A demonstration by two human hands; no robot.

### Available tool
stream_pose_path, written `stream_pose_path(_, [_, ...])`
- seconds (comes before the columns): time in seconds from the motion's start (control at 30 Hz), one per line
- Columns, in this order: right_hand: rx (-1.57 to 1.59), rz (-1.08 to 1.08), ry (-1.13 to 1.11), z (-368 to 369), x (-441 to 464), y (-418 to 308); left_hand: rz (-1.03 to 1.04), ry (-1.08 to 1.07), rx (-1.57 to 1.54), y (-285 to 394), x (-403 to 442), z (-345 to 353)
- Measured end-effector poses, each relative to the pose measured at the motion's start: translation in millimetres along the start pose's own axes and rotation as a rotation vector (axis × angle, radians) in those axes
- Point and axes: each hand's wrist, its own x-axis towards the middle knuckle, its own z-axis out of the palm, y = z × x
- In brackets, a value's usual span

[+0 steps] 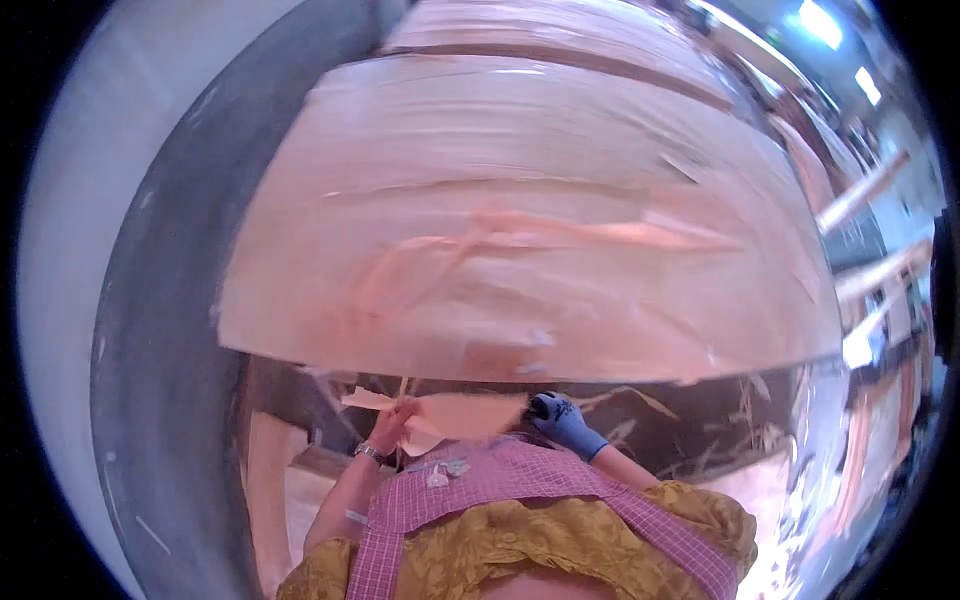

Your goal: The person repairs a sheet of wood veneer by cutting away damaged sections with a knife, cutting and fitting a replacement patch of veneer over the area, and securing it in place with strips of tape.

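Observation:
My left hand (393, 425), bare with a watch at the wrist, is closed on the left end of a pale veneer piece (470, 414) with torn edges. My right hand (562, 420), in a blue and black glove, grips the piece's right end. The piece lies across the front of my checked apron, just below the near edge of a large stack of thin wood sheets (560, 130). Loose strips (600, 235) rest on top of the stack.
Another sheet stack (560, 25) stands beyond the first. Scraps (700, 435) litter the dark floor by my right side. Lower sheets (272, 480) lie at the left, near a grey floor strip and pale wall (70, 250). Boards (880, 275) stand at the right.

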Motion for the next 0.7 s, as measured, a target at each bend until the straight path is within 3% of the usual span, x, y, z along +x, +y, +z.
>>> stream_pose_path(0.13, [0.059, -0.126, -0.041, 70, 79, -105, 0.047, 0.441, -0.390, 11, -22, -109])
stream_pose_path(0.33, [0.119, -0.370, -0.249, 159, 199, -265, 0.266, 0.608, -0.905, 21, -51, -304])
stream_pose_path(0.4, [0.157, -0.409, -0.301, 193, 239, -313, 0.317, 0.677, -0.955, 24, -43, -377])
stream_pose_path(0.57, [0.186, -0.460, -0.419, 288, 330, -391, 0.395, 0.623, -0.891, 23, -5, -539])
stream_pose_path(0.7, [0.201, -0.416, -0.417, 374, 396, -478, 0.271, 0.727, -0.953, 39, 7, -643])
